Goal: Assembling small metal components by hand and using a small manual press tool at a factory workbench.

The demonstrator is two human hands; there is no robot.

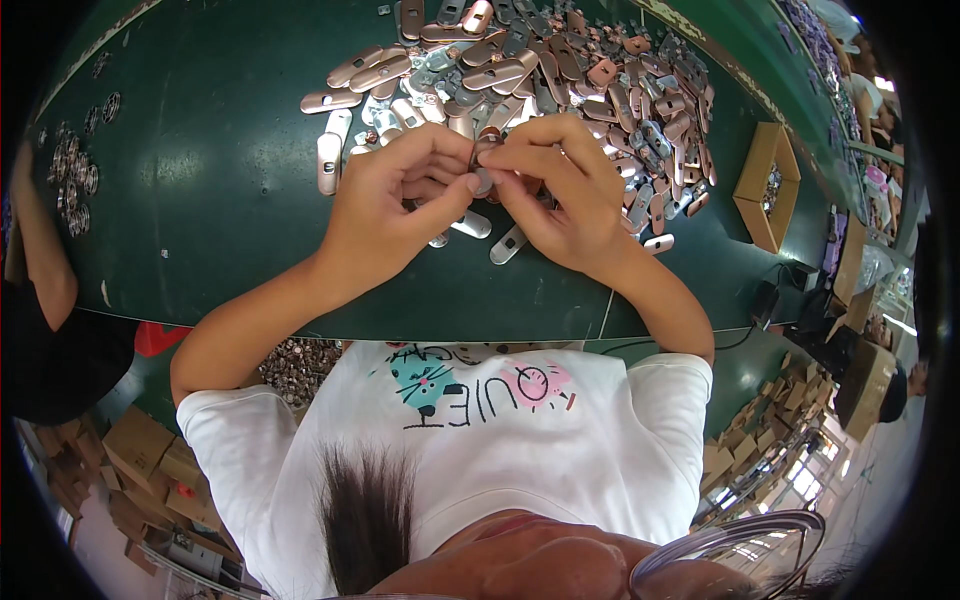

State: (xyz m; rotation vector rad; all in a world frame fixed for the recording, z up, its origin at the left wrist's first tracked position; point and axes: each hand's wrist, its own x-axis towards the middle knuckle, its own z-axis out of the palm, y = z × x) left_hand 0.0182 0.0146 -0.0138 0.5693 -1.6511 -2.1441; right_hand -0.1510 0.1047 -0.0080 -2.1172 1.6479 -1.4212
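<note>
My left hand (395, 190) and my right hand (562, 190) meet at the near edge of a heap of metal parts. Between their fingertips is a small oblong metal plate (484, 182), greyish at its near end and mostly covered by the fingers. Both thumbs and forefingers are closed on it. Just behind lie many rounded copper-coloured plates (495, 75), each with a small hole, mixed with silver ones. A loose silver plate (508, 245) rests below my right hand, and another silver plate (471, 224) lies between the hands.
The heap spreads over the far middle of the green table (230, 220). A small cardboard box (745, 190) with small parts in it stands at the right. Shiny round metal pieces (72, 175) lie at the far left, near another person's arm (45, 235).
</note>
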